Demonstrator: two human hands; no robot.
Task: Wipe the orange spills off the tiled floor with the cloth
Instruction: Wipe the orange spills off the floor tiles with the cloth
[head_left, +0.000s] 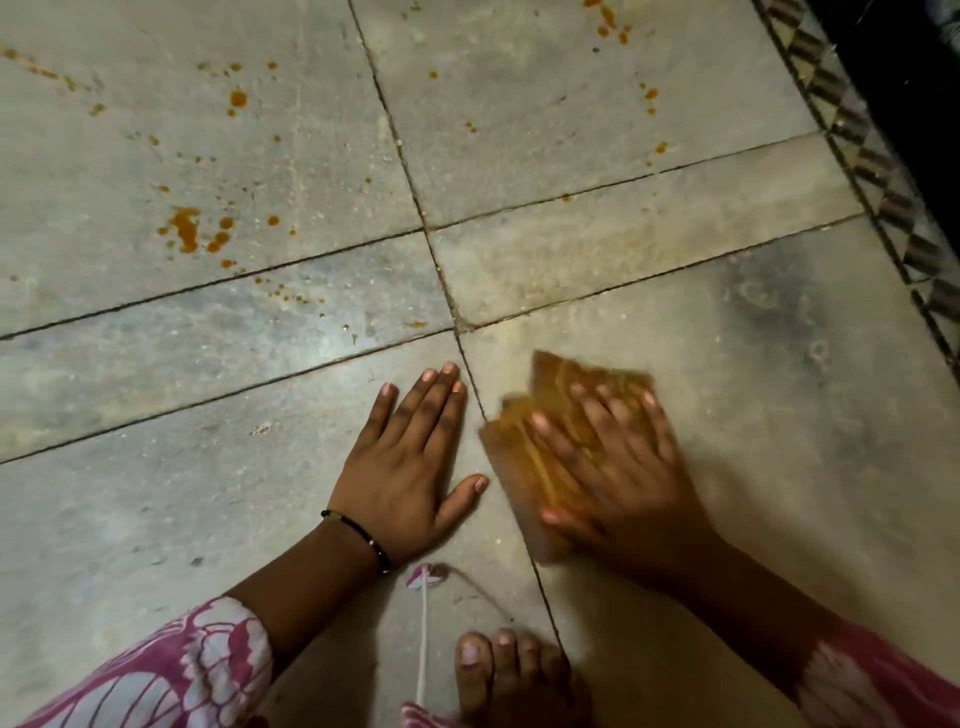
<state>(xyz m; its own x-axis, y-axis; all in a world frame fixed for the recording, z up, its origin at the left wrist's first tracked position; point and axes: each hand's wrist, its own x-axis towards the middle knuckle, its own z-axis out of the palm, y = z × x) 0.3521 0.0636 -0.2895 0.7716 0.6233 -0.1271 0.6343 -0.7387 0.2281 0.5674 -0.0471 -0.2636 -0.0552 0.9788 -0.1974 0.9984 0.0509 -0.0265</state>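
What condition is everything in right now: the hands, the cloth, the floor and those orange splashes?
Left hand: flat on the floor, fingers straight, holding nothing.
Right hand: pressing on the cloth, blurred.
Cloth: orange-stained, flat under the right hand.
Orange spills: unwiped, far from the cloth.
Tiled floor: dull near the cloth.

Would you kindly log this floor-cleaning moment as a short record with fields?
left hand: flat on the tiled floor, fingers straight, holds nothing
right hand: presses the cloth on the floor, blurred
cloth: orange-brown, folded, under the right hand
orange spills: largest patch upper left, droplets along the top
foot: bare, bottom centre
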